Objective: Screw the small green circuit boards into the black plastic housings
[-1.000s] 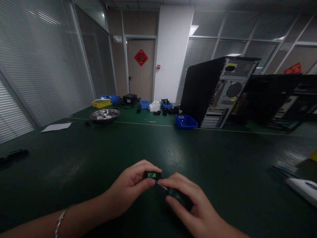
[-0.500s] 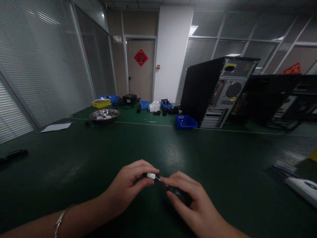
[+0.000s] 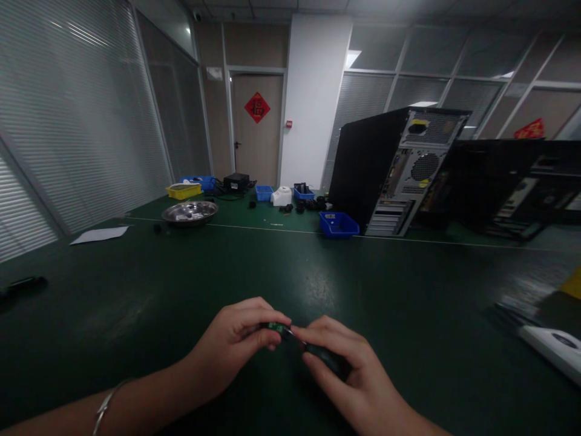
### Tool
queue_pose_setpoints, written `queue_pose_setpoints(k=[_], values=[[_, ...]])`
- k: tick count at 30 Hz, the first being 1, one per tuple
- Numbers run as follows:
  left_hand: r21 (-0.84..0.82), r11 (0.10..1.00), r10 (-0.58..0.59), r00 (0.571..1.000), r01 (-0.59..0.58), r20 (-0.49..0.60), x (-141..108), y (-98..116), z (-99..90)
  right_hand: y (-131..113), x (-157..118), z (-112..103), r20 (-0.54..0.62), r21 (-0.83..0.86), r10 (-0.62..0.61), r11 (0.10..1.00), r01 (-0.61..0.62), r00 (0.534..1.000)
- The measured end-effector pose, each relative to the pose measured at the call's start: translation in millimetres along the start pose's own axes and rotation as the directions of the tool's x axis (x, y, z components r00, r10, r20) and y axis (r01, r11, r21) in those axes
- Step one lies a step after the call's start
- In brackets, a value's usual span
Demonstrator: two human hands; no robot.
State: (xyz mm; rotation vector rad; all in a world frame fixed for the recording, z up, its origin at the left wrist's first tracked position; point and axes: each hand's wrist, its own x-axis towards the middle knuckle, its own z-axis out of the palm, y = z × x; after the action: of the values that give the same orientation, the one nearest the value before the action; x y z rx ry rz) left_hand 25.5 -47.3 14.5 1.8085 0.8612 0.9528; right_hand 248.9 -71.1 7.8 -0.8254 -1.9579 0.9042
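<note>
the left hand (image 3: 238, 342) pinches a small green part (image 3: 276, 327) between thumb and fingers; at its 4 o'clock, the right hand (image 3: 347, 363) grips a dark-handled tool (image 3: 324, 357), its thin metal tip at the part. both are over the green table (image 3: 190, 284). beyond, a metal bowl (image 3: 190, 213) sits at 11 o'clock and a blue bin (image 3: 338, 225) at 1 o'clock, just beside a black computer tower (image 3: 367, 163).

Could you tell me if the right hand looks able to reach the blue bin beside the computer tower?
Probably, with a stretch: nothing stands between the right hand and the blue bin, though that hand grips a screwdriver.
</note>
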Motion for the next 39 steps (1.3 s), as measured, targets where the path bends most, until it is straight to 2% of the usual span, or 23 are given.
queue_pose_setpoints(k=[4, 10, 15, 19, 21, 23, 27, 29, 33, 39], values=[[-0.045, 0.998, -0.041, 0.999, 0.04, -0.015, 0.9, 1.6, 0.4, -0.6, 0.1, -0.5, -0.002, -0.017, 0.011, 1.0, -0.011, 1.0], [0.027, 0.998, -0.062, 0.998, 0.062, 0.007, 0.2, -2.3, 1.5, 0.0, 0.6, -0.5, 0.016, -0.031, -0.003, 1.0, 0.004, 1.0], [-0.261, 0.95, -0.182, 0.983, 0.173, -0.009, 2.4, -4.0, 3.5, -1.4, 1.6, -1.2, 0.016, -0.04, 0.032, 0.999, -0.031, 0.999], [-0.268, 0.942, -0.21, 0.978, 0.2, -0.008, 7.2, -3.1, -3.8, -2.6, 3.1, -3.2, -0.009, -0.022, 0.062, 0.998, -0.062, 0.998], [-0.213, 0.956, -0.204, 0.979, 0.204, 0.02, 8.6, -3.9, -8.3, -2.7, 3.6, -4.7, -0.027, -0.015, 0.083, 0.996, -0.083, 0.996], [-0.08, 0.98, -0.174, 0.98, 0.182, 0.094, 8.4, -4.7, -11.0, -2.3, 3.9, -6.1, -0.055, -0.013, 0.103, 0.994, -0.104, 0.993], [0.255, 0.967, -0.055, 0.954, -0.023, 0.296, 4.2, -1.6, -9.3, -1.6, 4.0, -6.9, -0.085, -0.007, 0.11, 0.994, -0.111, 0.99], [0.347, 0.933, -0.034, 0.939, -0.093, 0.343, 1.7, 1.5, -6.6, -2.1, 3.6, -6.7, -0.078, -0.002, 0.115, 0.993, -0.116, 0.99], [0.436, 0.891, -0.039, 0.936, -0.127, 0.351, -1.9, 4.8, -2.4, -2.7, 2.2, -6.2, -0.072, 0.024, 0.122, 0.992, -0.121, 0.99], [0.431, 0.898, -0.044, 0.957, -0.088, 0.287, -4.2, 9.1, -0.7, -1.1, 3.1, -6.5, -0.073, -0.004, 0.104, 0.995, -0.104, 0.992]])
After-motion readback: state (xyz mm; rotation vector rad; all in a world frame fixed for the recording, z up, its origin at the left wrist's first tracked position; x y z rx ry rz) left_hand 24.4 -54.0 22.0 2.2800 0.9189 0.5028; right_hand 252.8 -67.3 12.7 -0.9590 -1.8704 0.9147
